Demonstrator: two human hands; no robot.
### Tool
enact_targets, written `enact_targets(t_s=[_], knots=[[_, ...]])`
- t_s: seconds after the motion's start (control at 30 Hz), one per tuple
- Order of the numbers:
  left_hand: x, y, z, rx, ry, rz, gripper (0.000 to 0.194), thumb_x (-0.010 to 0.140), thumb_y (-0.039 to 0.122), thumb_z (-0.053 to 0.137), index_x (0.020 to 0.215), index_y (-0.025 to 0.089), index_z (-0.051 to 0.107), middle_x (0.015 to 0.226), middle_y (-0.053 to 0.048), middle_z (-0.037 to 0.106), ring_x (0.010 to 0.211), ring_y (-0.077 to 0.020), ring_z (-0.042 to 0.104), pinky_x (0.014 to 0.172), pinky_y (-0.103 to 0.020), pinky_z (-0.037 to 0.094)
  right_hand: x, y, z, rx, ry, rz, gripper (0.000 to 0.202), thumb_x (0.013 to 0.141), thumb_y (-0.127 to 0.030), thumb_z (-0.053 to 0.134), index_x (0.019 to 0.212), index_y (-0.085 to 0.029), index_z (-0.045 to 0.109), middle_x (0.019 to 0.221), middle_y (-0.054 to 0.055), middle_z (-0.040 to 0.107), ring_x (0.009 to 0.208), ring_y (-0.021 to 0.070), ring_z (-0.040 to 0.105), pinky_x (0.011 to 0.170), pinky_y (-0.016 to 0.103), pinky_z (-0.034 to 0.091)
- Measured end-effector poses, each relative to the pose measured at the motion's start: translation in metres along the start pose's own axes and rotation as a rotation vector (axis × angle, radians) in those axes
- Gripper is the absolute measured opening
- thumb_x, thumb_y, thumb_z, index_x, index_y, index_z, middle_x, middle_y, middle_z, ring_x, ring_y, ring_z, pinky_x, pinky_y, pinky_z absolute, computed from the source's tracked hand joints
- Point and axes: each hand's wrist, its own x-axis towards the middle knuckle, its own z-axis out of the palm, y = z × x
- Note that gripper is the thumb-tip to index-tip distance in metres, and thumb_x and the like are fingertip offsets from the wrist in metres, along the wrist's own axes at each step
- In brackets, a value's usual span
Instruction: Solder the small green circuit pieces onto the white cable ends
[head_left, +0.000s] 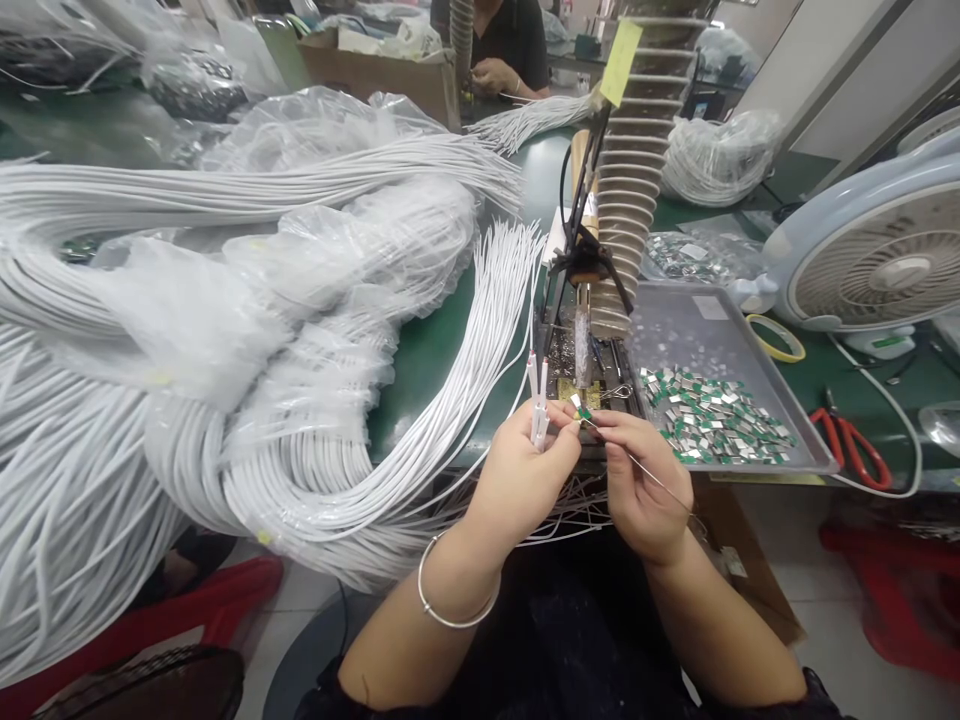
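My left hand [525, 465] is closed, with several white cable ends [538, 400] sticking up between its fingers. At its fingertips sits a small green circuit board with a metal connector [580, 407]. My right hand [646, 480] is closed in a pinch on a thin solder wire [649, 472], which runs back across the palm; its front end is by the board. Just above the fingertips, a soldering iron [583, 340] is fixed pointing downward over a yellowish sponge-like pad [579, 392]. Exactly where wire, board and iron tip meet is too small to tell.
Thick bundles of white cable [315, 480], partly in clear plastic, cover the left. On the right stand a grey tray [814, 450] of small boards [712, 420], red-handled pliers [847, 440], a tape roll [776, 338] and a fan [892, 250]. A ribbed hose [630, 190] hangs behind the iron. Another person [510, 50] sits opposite.
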Motion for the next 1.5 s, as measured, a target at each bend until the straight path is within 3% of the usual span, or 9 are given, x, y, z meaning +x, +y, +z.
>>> enact_targets(t_s=[0.9, 1.13, 1.37, 1.5], knots=[[0.000, 0.006, -0.001, 0.013, -0.006, 0.014, 0.011, 0.076, 0.021, 0.056, 0.069, 0.018, 0.048, 0.090, -0.003, 0.056, 0.078, -0.0129, 0.053, 0.068, -0.027, 0.041, 0.004, -0.004, 0.002, -0.030, -0.002, 0.011, 0.027, 0.082, -0.005, 0.051, 0.101, -0.022, 0.060, 0.099, 0.007, 0.068, 0.094, 0.0196, 0.065, 0.081, 0.039, 0.055], [-0.005, -0.008, -0.003, -0.008, -0.065, 0.046, 0.011, 0.078, 0.018, 0.055, 0.069, 0.018, 0.049, 0.088, -0.003, 0.056, 0.085, -0.0146, 0.055, 0.082, -0.029, 0.042, -0.002, -0.004, -0.001, -0.033, -0.044, 0.066, 0.023, 0.084, -0.008, 0.049, 0.099, -0.021, 0.059, 0.096, 0.008, 0.067, 0.092, 0.0200, 0.065, 0.075, 0.039, 0.057], [-0.020, -0.024, -0.009, 0.156, -0.298, 0.122, 0.017, 0.089, 0.029, 0.044, 0.080, 0.018, 0.053, 0.086, -0.006, 0.060, 0.079, -0.0161, 0.054, 0.078, -0.031, 0.044, -0.005, -0.008, -0.004, -0.031, -0.113, 0.080, 0.024, 0.084, -0.008, 0.046, 0.102, -0.020, 0.058, 0.095, 0.009, 0.066, 0.092, 0.0193, 0.064, 0.078, 0.038, 0.056], [-0.025, -0.027, -0.012, 0.209, -0.215, 0.109, 0.026, 0.092, 0.035, 0.038, 0.081, 0.017, 0.055, 0.091, -0.008, 0.061, 0.079, -0.0167, 0.056, 0.076, -0.031, 0.045, -0.008, -0.011, -0.010, -0.017, -0.136, 0.080, 0.026, 0.084, -0.006, 0.046, 0.103, -0.019, 0.058, 0.093, 0.008, 0.067, 0.089, 0.0181, 0.065, 0.077, 0.035, 0.056]])
